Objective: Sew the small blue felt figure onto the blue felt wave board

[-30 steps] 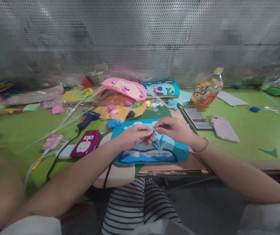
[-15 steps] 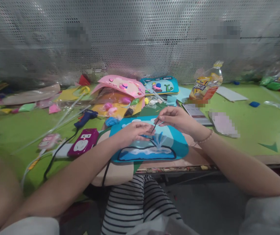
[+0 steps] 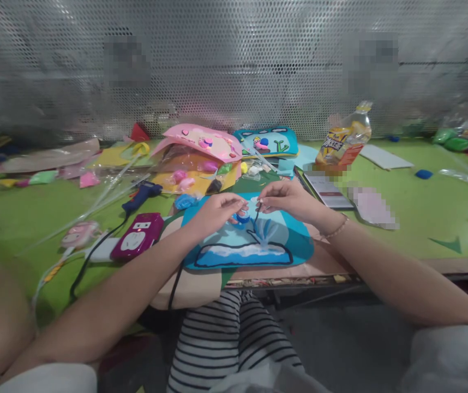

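Note:
A blue craft sheet [image 3: 299,248] lies at the table's front edge, bearing a black-outlined blue and white shape and a fan of blue strokes. Above it, my right hand [image 3: 287,201] pinches the upper end of a thin black strand [image 3: 257,216], which hangs toward the sheet. My left hand [image 3: 221,210] is just left of it, thumb and fingers drawn together; whether anything sits between them is hidden. A small round blue piece [image 3: 242,217] shows below its fingertips. A blue lump in clear wrap [image 3: 185,201] lies by the sheet's upper left corner.
To the left lie a glue gun [image 3: 142,196], a purple device [image 3: 138,236] and cables. Behind are a pink decorated piece [image 3: 201,141], a teal decorated piece [image 3: 267,142] and colored clay lumps. A bottle [image 3: 344,139] and a phone-like slab [image 3: 328,190] are at right.
My left hand has drawn its fingers in and moved slightly left and up, away from the black strand. My right hand, still pinching the strand, has shifted slightly left, and the strand hangs more upright.

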Motion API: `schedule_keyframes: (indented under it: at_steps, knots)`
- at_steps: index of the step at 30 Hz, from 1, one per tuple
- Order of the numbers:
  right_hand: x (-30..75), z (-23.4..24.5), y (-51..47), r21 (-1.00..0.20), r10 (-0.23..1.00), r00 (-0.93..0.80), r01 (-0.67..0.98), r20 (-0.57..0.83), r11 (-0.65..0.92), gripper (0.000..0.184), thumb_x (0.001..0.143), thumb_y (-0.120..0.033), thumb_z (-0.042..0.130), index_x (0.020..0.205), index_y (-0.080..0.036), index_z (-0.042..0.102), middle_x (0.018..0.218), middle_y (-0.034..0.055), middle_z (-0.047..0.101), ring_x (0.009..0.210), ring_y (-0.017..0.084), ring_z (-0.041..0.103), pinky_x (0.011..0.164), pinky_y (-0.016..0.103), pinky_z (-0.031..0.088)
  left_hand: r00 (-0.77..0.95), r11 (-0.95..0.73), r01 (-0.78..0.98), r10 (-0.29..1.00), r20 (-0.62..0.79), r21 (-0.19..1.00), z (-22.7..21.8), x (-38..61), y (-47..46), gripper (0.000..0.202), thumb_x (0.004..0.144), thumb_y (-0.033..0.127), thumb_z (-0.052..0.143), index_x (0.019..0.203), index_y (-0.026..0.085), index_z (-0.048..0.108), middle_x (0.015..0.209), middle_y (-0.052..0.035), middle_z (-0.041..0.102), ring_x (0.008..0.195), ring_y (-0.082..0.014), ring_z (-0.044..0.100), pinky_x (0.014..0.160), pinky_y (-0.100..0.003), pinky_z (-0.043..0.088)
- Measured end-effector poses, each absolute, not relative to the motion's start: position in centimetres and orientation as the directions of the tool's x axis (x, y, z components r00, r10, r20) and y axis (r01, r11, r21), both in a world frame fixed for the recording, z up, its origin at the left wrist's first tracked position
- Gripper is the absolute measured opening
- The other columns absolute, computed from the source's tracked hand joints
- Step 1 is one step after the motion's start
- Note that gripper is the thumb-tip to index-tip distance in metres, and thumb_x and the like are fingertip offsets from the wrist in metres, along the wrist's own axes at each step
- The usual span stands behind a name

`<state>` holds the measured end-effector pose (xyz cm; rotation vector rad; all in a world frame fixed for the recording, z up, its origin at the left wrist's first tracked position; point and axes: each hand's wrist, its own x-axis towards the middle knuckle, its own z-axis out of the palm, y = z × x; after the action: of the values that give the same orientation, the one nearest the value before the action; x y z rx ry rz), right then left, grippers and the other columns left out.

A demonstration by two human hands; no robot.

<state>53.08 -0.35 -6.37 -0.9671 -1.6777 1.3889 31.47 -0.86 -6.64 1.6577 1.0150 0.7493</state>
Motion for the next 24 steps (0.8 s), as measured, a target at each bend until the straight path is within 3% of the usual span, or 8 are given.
schedule_keyframes:
  at_steps: [9, 16, 24]
  knots:
    - [52.9, -6.3, -0.4, -0.988, 0.898, -0.437, 0.11, 0.049, 0.108, 0.023, 0.069, -0.033, 0.073, 0.08, -0.015, 0.063, 0.071, 0.0013, 0.068, 0.066, 0.01, 0.065, 0.066, 0.024, 0.055, 0.458, -0.132, 0.266, 0.889, -0.005, 0.955, -6.4, 31.6, -1.2, 0.024, 0.081, 0.036, 0.055, 0.09, 0.015, 0.062, 0.096, -0.0094, 0.067, 0.082, -0.0161, 0.063, 0.062, -0.024, 0.049]
    - [52.9, -6.2, -0.5, -0.98, 0.891, -0.45, 0.141, 0.064, 0.141, 0.023, 0.07, -0.034, 0.072, 0.081, -0.015, 0.064, 0.07, 0.0013, 0.068, 0.067, 0.011, 0.065, 0.067, 0.026, 0.055, 0.493, -0.251, 0.424, 0.87, 0.011, 0.87, -5.7, 31.7, -1.7, 0.025, 0.082, 0.033, 0.048, 0.079, 0.014, 0.065, 0.087, -0.0059, 0.068, 0.052, -0.0073, 0.048, 0.05, -0.021, 0.037]
    - [53.0, -6.4, -0.4, -0.983, 0.884, -0.464, 0.128, 0.055, 0.128, 0.025, 0.068, -0.033, 0.073, 0.081, -0.015, 0.063, 0.074, 0.0021, 0.069, 0.067, 0.01, 0.066, 0.067, 0.024, 0.055, 0.586, -0.364, 0.582, 0.808, -0.065, 0.727, -5.7, 31.7, -2.3, 0.025, 0.078, 0.033, 0.05, 0.064, 0.016, 0.06, 0.051, 0.0038, 0.052, 0.044, -0.0069, 0.039, 0.046, -0.02, 0.027]
